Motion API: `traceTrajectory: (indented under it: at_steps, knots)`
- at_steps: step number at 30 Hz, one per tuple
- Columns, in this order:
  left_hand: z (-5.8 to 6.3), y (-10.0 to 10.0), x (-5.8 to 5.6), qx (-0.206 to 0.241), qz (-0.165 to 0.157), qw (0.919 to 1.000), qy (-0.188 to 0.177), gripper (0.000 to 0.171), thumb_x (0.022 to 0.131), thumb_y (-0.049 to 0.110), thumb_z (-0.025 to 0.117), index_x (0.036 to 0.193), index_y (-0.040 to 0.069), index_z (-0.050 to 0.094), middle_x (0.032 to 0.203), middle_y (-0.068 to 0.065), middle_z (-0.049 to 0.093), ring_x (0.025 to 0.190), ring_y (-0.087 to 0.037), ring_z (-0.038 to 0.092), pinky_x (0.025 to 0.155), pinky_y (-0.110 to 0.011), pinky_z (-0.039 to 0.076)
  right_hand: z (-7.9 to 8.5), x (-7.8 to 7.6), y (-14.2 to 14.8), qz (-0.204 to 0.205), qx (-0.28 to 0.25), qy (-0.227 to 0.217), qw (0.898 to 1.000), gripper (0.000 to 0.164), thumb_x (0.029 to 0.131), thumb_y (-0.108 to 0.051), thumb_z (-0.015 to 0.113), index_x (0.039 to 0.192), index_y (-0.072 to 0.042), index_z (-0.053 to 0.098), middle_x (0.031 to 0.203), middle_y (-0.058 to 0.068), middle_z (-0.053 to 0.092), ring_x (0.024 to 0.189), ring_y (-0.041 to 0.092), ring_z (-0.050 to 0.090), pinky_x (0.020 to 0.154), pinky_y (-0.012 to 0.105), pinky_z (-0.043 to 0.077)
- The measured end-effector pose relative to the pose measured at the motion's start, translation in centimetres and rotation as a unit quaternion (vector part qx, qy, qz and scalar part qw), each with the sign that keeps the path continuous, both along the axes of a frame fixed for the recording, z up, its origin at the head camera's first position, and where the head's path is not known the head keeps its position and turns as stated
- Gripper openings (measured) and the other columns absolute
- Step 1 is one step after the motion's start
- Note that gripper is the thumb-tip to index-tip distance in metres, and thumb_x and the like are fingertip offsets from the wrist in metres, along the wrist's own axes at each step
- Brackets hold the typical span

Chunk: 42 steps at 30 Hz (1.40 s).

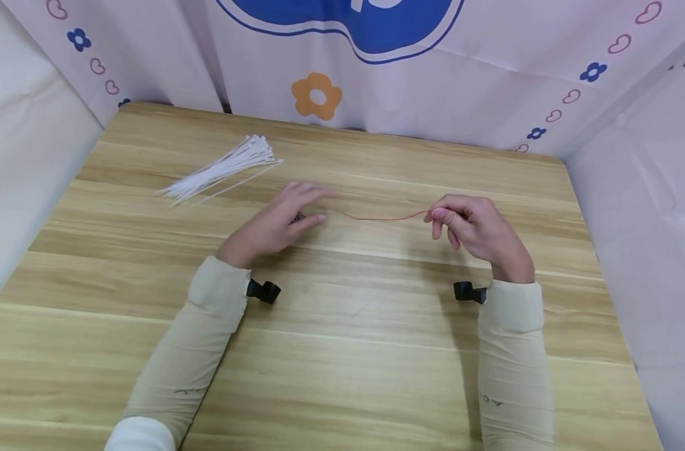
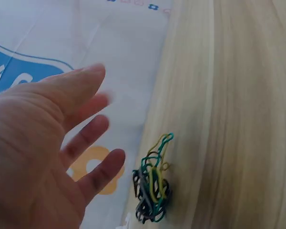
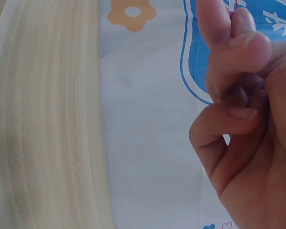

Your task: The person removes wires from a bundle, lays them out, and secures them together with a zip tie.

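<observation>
The right hand (image 1: 472, 228) pinches one end of a thin red wire (image 1: 384, 219) between thumb and forefinger, its other fingers loosely bent. The wire sags leftward from those fingers to just beside the left hand's (image 1: 274, 219) fingertips, which are spread, well apart from the thumb, and hold nothing. A wire tangle (image 2: 152, 186) lies beneath the left fingers on the surface (image 1: 348, 376); white ties (image 1: 224, 169) lie beyond them, farther left.
</observation>
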<state>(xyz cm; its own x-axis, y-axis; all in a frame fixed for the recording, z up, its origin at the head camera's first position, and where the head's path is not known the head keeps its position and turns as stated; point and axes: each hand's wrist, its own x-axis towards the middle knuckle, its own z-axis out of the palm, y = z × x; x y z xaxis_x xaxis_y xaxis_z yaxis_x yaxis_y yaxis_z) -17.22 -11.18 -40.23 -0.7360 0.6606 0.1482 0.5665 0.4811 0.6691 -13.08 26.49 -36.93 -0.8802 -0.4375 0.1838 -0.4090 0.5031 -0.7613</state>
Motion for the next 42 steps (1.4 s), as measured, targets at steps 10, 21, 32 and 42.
traceTrajectory:
  at_steps: [10, 21, 32, 42]
  knots:
    - [1.4, -1.8, 0.0, 0.029, 0.018, 0.9967, -0.074, 0.019, 0.107, 0.016, 0.061, 0.111, 0.006, 0.077, 0.094, -0.011, 0.074, 0.084, -0.026, 0.064, 0.076, -0.028, 0.052, 0.2, -0.1, 0.7, -0.031, -0.020, -0.017, 0.999, 0.016, 0.106, -0.003, 0.061, 0.102, 0.001, 0.076, 0.075, 0.005, 0.072, 0.047, 0.018, 0.051, 0.043, 0.023, 0.038]
    - [1.3, -1.8, -0.4, -0.028, 0.098, 0.9940, 0.037, 0.019, 0.107, 0.017, 0.062, 0.098, 0.005, 0.073, 0.085, -0.007, 0.071, 0.073, -0.016, 0.057, 0.069, -0.028, 0.046, 0.2, -0.3, 0.7, -0.040, 0.032, -0.071, 0.996, 0.016, 0.107, -0.010, 0.062, 0.104, 0.001, 0.074, 0.082, 0.009, 0.072, 0.060, 0.016, 0.055, 0.054, 0.023, 0.043]
    - [1.2, -1.5, -0.4, 0.010, 0.198, 0.9791, 0.047, 0.020, 0.104, 0.022, 0.068, 0.101, 0.003, 0.076, 0.088, -0.011, 0.074, 0.077, -0.020, 0.061, 0.067, -0.026, 0.044, -1.0, -0.4, 1.0, -0.108, 0.012, -0.055, 0.993, 0.016, 0.103, -0.014, 0.070, 0.099, 0.001, 0.072, 0.081, 0.005, 0.072, 0.062, 0.013, 0.054, 0.055, 0.023, 0.042]
    - [1.2, -1.0, -0.7, 0.089, 0.242, 0.9662, 0.003, 0.019, 0.102, 0.023, 0.072, 0.097, 0.005, 0.075, 0.088, -0.012, 0.075, 0.076, -0.020, 0.056, 0.065, -0.020, 0.042, -2.6, -1.0, 1.0, -0.133, -0.076, -0.031, 0.988, 0.015, 0.105, -0.012, 0.066, 0.102, 0.002, 0.070, 0.085, -0.010, 0.074, 0.067, 0.014, 0.057, 0.059, 0.020, 0.044]
